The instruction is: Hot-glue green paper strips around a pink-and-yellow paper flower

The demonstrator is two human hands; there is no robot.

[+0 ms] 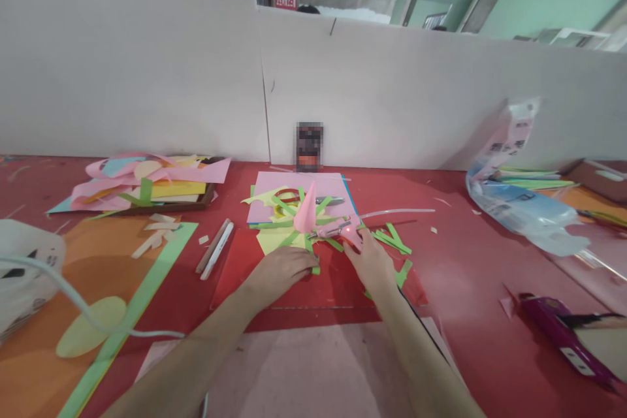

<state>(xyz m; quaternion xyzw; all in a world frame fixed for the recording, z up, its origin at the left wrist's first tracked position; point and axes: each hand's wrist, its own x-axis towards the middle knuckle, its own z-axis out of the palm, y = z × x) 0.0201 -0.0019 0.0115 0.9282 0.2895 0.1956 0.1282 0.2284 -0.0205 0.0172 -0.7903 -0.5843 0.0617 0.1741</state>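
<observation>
A pink paper cone (305, 210) stands upright at the middle of the work area, with green paper strips (287, 240) spreading out around its base. My right hand (371, 261) is wrapped round a pink glue gun (349, 232), whose metal tip points left at the base of the cone. My left hand (284, 272) rests just in front of the cone, fingers together over the end of a green strip (316, 269). A clear glue stick (399, 211) extends from the back of the gun. Pale yellow paper (265, 241) lies under the strips.
Paper scraps fill a tray (208, 197) at the back left; two pens (217, 249) lie nearer. Plastic packaging (519, 189) and a purple tool (563, 333) lie at right. A white cable (78, 304) crosses the left side. A white partition (392, 91) stands behind.
</observation>
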